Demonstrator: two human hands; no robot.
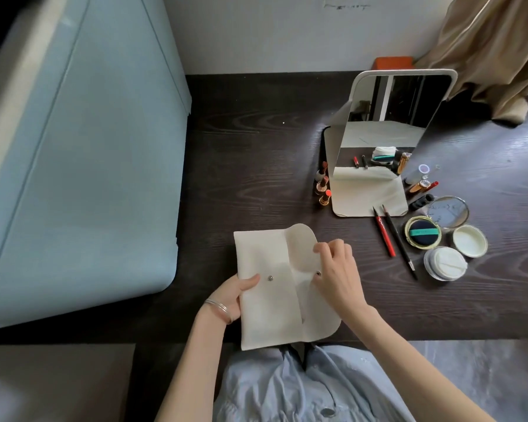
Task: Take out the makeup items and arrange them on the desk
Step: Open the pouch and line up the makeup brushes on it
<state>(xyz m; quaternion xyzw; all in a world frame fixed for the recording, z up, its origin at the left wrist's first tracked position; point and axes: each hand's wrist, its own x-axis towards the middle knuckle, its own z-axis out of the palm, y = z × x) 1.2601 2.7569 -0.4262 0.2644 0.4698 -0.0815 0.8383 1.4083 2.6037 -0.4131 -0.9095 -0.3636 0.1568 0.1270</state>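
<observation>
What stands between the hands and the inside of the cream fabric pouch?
Nothing visible. The cream fabric pouch has its snap flap open; the right hand pinches the flap, the left hand grips the pouch's left edge.

Home dressing corner: standing mirror on dark wooden table, lipsticks beside it, beige curtain behind.
</observation>
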